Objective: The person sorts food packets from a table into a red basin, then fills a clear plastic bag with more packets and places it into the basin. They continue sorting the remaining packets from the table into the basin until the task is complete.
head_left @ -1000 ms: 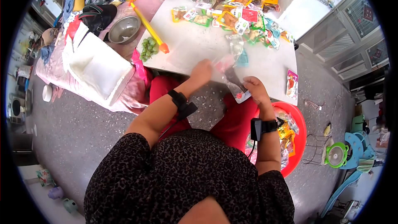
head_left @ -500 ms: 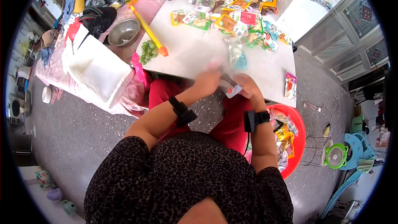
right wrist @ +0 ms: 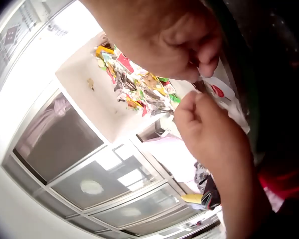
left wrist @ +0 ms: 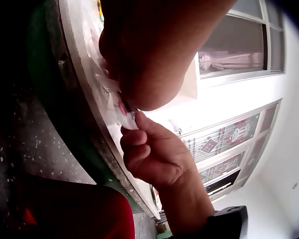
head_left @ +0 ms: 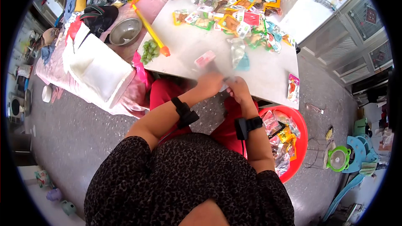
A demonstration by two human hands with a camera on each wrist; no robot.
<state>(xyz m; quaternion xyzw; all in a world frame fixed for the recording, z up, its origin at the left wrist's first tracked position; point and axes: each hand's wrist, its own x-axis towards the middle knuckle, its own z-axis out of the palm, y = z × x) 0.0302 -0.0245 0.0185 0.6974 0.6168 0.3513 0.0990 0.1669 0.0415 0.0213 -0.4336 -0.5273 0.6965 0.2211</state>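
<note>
A clear packet with a pink-and-white end [head_left: 204, 59] and dark contents lies across both hands at the table's near edge. The left hand [head_left: 210, 84] grips its middle, fingers curled. Close beside it, the right hand [head_left: 239, 88] pinches the other end between thumb and finger. The left wrist view shows a pale corner with a red mark [left wrist: 122, 108] at the right hand's [left wrist: 157, 157] fingertips. In the right wrist view the same red-marked corner [right wrist: 218, 91] sticks out beyond the two hands, which nearly touch.
Colourful packets [head_left: 234, 21] are heaped at the table's back. Clear and teal packets [head_left: 239, 54] lie mid-table, a single packet [head_left: 293, 87] at the right edge. Grapes [head_left: 149, 51] and a yellow stick [head_left: 148, 27] are left. A red basin [head_left: 302, 142] of packets stands below right.
The right hand has moved left, close to the left hand. The packet, stretched between them earlier, is now mostly covered by the hands, and its pink end has shifted left.
</note>
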